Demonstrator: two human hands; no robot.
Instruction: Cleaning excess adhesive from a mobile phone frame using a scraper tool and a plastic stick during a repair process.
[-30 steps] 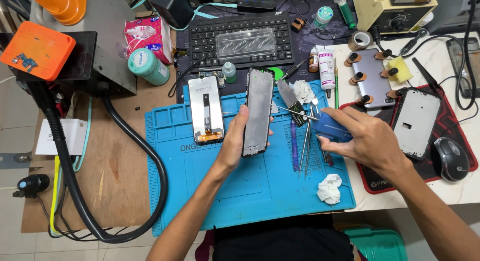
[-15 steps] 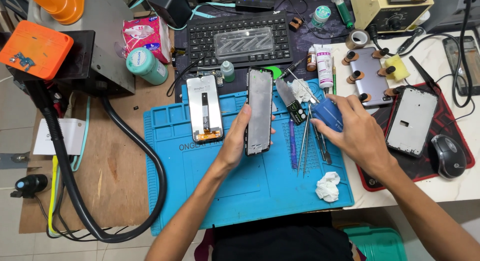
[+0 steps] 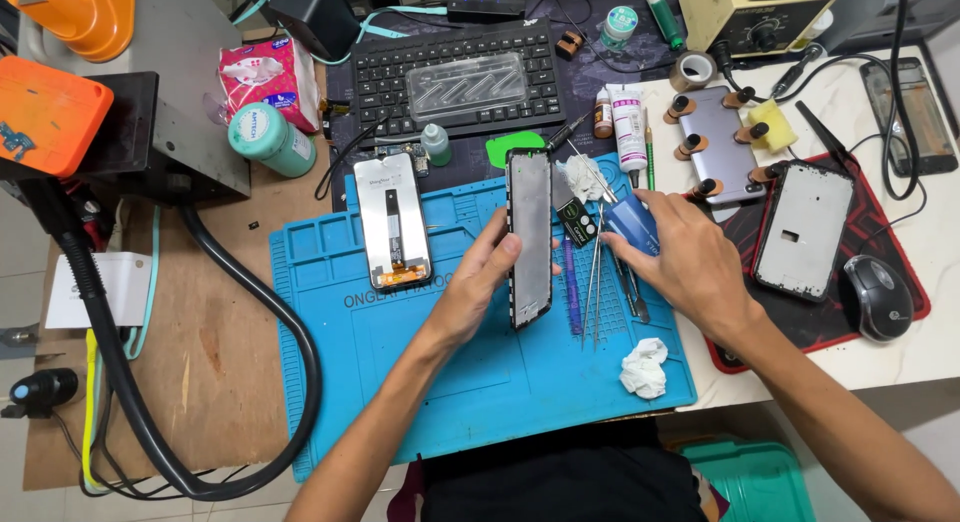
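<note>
The left hand (image 3: 478,287) is gripping a dark phone frame (image 3: 529,237) above the blue mat (image 3: 420,382); the right hand (image 3: 685,262), just right of the frame, is closing its fingers on a blue block (image 3: 630,222).

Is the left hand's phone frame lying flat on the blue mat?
No: the left hand holds the dark phone frame raised on its edge above the blue mat.

Bright, even overhead light, soft shadows, sharp focus, slight wide-angle bend at edges.
</note>
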